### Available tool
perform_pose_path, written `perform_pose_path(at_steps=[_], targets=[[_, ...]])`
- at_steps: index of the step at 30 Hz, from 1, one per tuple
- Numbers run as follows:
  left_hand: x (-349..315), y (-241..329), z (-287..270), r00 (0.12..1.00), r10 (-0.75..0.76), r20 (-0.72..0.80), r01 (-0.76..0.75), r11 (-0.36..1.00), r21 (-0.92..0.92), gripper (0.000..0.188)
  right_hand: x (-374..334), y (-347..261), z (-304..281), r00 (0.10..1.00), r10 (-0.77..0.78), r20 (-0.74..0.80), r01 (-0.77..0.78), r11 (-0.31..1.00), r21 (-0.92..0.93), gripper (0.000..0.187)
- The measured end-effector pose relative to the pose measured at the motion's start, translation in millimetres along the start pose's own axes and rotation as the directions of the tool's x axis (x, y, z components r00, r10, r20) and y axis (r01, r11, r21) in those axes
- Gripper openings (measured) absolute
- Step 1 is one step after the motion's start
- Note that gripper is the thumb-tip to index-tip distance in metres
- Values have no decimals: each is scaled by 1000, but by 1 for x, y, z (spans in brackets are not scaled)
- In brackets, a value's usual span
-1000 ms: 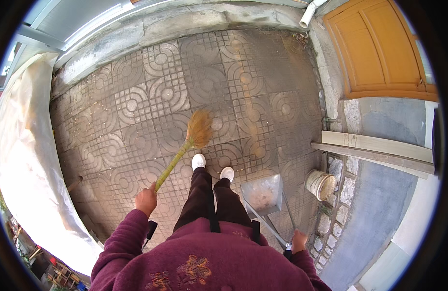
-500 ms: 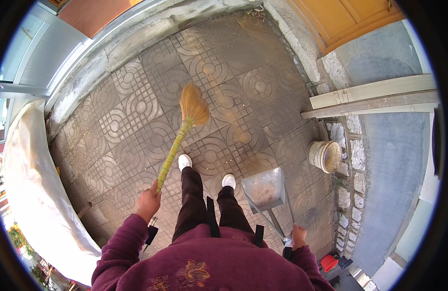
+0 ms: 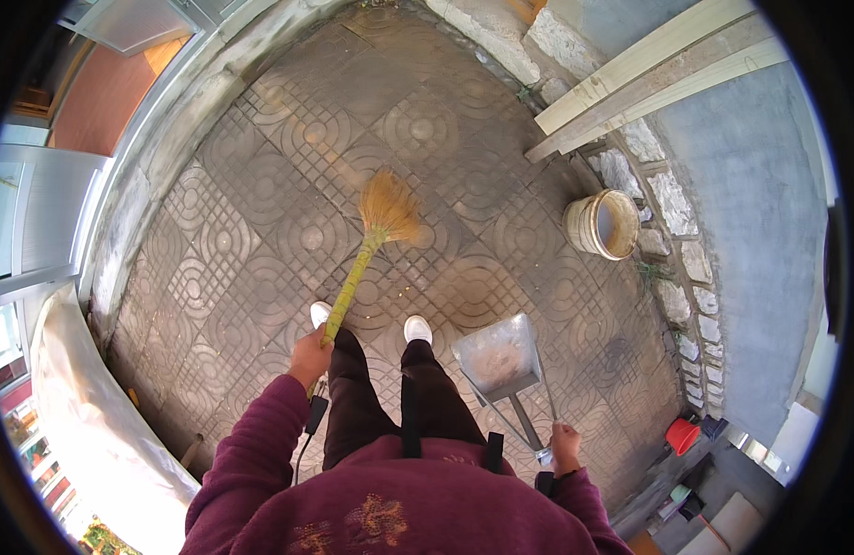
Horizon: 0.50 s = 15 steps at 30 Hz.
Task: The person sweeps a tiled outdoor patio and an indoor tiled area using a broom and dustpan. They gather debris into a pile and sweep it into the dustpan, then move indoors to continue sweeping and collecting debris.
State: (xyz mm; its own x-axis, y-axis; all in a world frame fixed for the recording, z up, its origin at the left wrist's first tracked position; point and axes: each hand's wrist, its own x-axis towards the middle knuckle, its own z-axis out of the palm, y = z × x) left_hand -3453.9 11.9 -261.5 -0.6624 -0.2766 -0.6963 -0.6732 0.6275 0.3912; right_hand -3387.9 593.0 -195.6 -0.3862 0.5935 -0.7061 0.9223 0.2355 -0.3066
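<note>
My left hand (image 3: 309, 358) is closed around the yellow-green wrapped handle of a straw broom (image 3: 388, 211). The broom slants away from me, its tan bristles fanned out over the patterned paving ahead of my feet. With fingers wrapped round the handle, my right hand (image 3: 565, 448) grips a metal dustpan (image 3: 497, 359). The pan hangs at my right side, its tray facing up and holding some pale dust and debris. Thin side rods run from the tray back to the hand.
A dirty white bucket (image 3: 601, 225) stands by the stone-edged wall at right, near leaning wooden planks (image 3: 658, 79). A red container (image 3: 682, 436) sits farther back at lower right. Pale plastic sheeting (image 3: 103, 421) covers something at left. Small bits lie scattered on the paving (image 3: 233, 305).
My view has turned to the right. My left hand and the broom have swung rightward across my front, bringing the bristles nearer the dustpan side. The dustpan stays in my right hand.
</note>
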Motion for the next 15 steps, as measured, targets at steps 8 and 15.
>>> perform_pose_path(at_steps=[8, 15], targets=[[-125, 35, -14, 963, -271, 4, 268, 949, -165, 52, 29, 31, -24, 999, -44, 13, 45, 977, -208, 31], [-56, 36, -5, 991, -71, -116, 75, 997, 28, 51, 48, 40, -19, 997, -76, -2, 69, 917, -392, 35]])
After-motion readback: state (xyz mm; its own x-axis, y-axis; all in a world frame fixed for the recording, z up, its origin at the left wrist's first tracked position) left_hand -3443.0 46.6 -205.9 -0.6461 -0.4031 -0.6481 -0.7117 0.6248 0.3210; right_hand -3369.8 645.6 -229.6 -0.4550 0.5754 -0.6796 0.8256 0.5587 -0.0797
